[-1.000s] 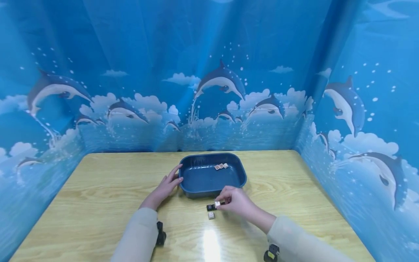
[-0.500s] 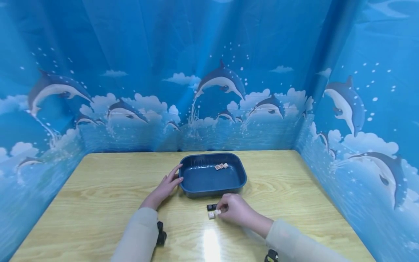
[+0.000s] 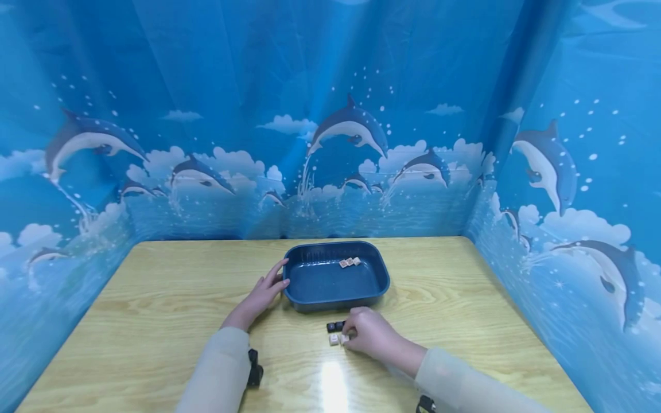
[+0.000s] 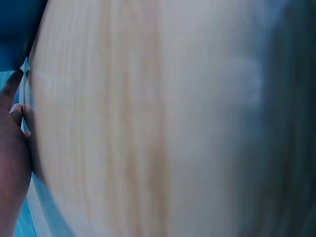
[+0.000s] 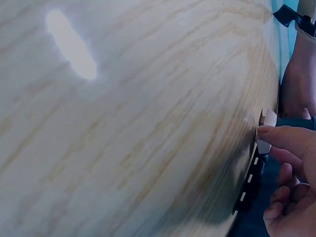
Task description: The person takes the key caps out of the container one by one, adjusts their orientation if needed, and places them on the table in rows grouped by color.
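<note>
My right hand (image 3: 373, 332) pinches a white keycap (image 3: 344, 340) between thumb and fingertip, down at the tabletop. Directly left of it sits another white keycap (image 3: 333, 339). Just behind them is a row of black keycaps (image 3: 334, 327), its right end hidden by my fingers. In the right wrist view the thumb presses on the held keycap (image 5: 263, 146), beside the black row (image 5: 250, 183). My left hand (image 3: 262, 293) rests against the left side of a dark blue tray (image 3: 335, 304), its fingers fairly straight and touching the rim.
Inside the tray, toward its back right, lie 3 small light keycaps (image 3: 350, 262) in a line. The wood-grain table (image 3: 181, 298) ends at a blue dolphin-print curtain (image 3: 248, 143). Both wrists carry a black strap-on device (image 3: 255, 368).
My right hand has brought the white keycap toward me, from over the black row down beside the other white one. The left hand and tray have stayed put.
</note>
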Tool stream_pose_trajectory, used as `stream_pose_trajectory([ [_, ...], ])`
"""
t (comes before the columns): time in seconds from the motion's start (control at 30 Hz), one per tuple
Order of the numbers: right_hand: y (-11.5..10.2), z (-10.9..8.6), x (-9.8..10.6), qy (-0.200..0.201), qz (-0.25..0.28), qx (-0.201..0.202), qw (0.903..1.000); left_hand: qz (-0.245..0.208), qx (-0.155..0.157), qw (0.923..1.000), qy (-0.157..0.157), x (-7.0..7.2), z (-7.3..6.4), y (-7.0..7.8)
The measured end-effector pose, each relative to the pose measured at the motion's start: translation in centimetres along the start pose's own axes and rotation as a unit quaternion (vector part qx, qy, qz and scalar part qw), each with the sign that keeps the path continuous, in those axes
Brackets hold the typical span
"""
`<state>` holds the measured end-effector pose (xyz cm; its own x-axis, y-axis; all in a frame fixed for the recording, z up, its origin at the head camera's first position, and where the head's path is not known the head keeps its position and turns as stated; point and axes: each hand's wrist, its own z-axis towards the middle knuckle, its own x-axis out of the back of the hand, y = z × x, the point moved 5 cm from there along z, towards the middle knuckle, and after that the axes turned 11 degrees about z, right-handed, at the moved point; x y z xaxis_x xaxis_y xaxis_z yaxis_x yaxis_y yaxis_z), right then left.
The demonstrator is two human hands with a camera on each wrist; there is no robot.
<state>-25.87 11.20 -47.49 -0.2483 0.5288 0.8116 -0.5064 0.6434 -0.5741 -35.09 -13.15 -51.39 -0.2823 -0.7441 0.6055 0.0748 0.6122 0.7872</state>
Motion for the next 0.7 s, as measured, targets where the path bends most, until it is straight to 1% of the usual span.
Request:
stream_pose_trajectory([
  [0.1, -0.05, 0.13, -0.07, -0.002, -0.008, -0.001, 1.0, -0.004, 0.003, 1.0, -0.002, -0.01, -0.07, 0.05],
  [0.3, -0.35, 0.38, -0.27, -0.003, -0.025, 0.02, 0.9995, -0.015, 0.008, 0.9999, -0.003, 0.01, -0.1, 0.08],
  [0.53, -0.24, 0.5, -0.4, -0.003, -0.026, 0.015, 0.9995, -0.013, 0.007, 0.9999, 0.0, -0.05, -0.04, -0.06],
  [0.7, -0.27, 0.51, -0.38, 0.002, -0.024, 0.023, 0.9994, -0.013, 0.006, 0.9999, 0.002, -0.07, 0.06, -0.12],
])
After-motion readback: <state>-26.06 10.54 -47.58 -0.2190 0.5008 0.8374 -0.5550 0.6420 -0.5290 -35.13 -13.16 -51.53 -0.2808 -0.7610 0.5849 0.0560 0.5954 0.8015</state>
